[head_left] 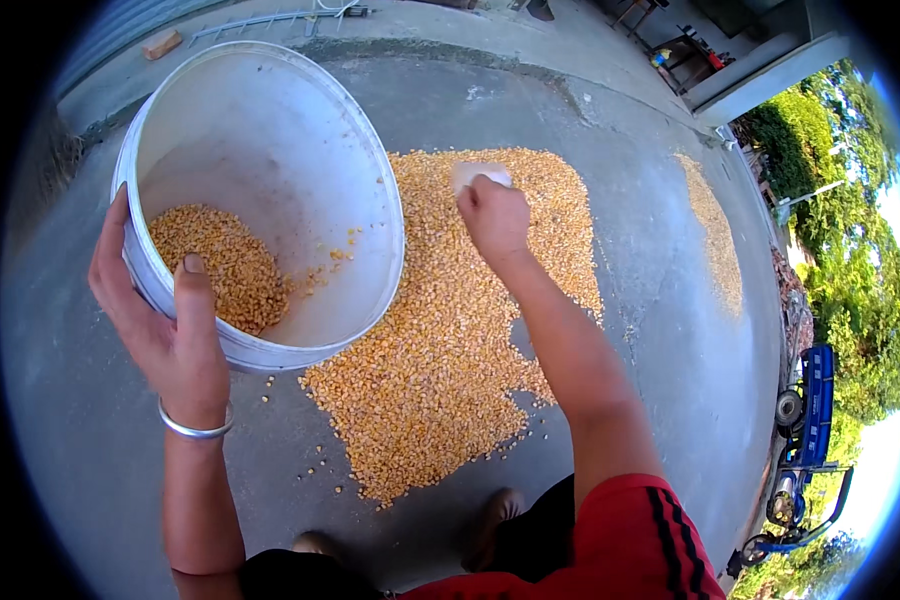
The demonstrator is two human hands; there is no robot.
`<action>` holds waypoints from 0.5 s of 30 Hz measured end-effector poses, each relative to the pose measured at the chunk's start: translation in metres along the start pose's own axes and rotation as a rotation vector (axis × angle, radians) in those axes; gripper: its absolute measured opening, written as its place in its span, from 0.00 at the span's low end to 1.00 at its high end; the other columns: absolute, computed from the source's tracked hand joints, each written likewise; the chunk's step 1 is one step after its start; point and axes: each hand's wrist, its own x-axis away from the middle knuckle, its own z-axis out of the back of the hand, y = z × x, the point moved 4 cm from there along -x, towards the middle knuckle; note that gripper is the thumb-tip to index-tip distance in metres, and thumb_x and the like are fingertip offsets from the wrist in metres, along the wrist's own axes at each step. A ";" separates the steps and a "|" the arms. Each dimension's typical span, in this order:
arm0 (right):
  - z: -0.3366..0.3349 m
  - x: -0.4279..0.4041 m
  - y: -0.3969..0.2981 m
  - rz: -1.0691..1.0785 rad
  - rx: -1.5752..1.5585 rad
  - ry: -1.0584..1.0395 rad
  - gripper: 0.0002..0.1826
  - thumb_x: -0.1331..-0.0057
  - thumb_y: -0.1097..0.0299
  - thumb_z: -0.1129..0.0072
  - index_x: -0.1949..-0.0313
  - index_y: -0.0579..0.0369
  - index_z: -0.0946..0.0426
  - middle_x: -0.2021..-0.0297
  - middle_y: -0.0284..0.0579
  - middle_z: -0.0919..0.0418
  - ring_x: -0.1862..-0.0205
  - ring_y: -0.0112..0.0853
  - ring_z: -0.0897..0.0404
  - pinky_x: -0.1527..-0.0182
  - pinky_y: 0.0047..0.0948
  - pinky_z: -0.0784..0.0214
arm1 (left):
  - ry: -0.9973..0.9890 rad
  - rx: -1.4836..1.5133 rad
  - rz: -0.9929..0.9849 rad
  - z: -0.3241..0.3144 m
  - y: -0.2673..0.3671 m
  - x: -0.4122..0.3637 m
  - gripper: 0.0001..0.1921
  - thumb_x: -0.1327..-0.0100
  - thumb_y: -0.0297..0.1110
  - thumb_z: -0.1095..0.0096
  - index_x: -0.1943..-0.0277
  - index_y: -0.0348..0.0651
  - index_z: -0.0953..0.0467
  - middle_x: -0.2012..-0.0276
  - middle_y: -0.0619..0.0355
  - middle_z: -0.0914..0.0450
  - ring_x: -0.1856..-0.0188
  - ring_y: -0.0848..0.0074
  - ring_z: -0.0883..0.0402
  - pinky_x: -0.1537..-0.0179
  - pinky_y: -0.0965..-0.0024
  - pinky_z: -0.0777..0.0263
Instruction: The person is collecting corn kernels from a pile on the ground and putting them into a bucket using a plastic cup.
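My left hand [169, 315] grips the rim of a white plastic bucket [322, 142], thumb over the inside and fingers along the outer wall. The bucket is tilted, its mouth turned toward me. Corn kernels [217, 262] are heaped in its lower left, and a few stick to the inner wall. Over the far part of a spread layer of corn kernels [435, 360] on the concrete, my right hand [499, 217] is closed around a blurred whitish scoop or piece [480, 174]. Whether that piece holds any kernels is not visible.
A second strip of grain [712, 225] lies on the concrete floor [645, 360] to the right. A brick [162, 45] and a metal ladder-like frame [270, 19] rest at the back left. A blue cargo tricycle [814, 420] stands at the far right. My shoes [495, 517] are close to the near kernels.
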 end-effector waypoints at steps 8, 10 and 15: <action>-0.077 0.158 0.236 -0.595 0.418 -0.463 0.14 0.39 0.56 0.47 0.67 0.53 0.20 0.64 0.55 0.18 0.60 0.50 0.18 0.56 0.47 0.26 | 0.039 0.290 0.134 0.002 -0.003 0.005 0.31 0.37 0.35 0.47 0.33 0.32 0.43 0.38 0.45 0.37 0.36 0.61 0.33 0.35 0.58 0.39; -0.084 0.162 0.233 -0.595 0.355 -0.425 0.15 0.39 0.56 0.47 0.68 0.54 0.20 0.67 0.53 0.17 0.64 0.50 0.18 0.58 0.47 0.26 | 0.021 0.269 0.119 -0.002 -0.001 0.006 0.31 0.37 0.34 0.47 0.32 0.33 0.43 0.38 0.46 0.38 0.36 0.62 0.33 0.35 0.58 0.40; -0.117 0.119 0.185 -0.483 0.022 -0.235 0.15 0.38 0.57 0.44 0.73 0.56 0.22 0.75 0.49 0.19 0.73 0.45 0.21 0.67 0.42 0.31 | -0.044 0.175 0.065 -0.015 0.007 0.006 0.31 0.38 0.34 0.47 0.32 0.37 0.42 0.38 0.46 0.38 0.36 0.61 0.34 0.35 0.57 0.40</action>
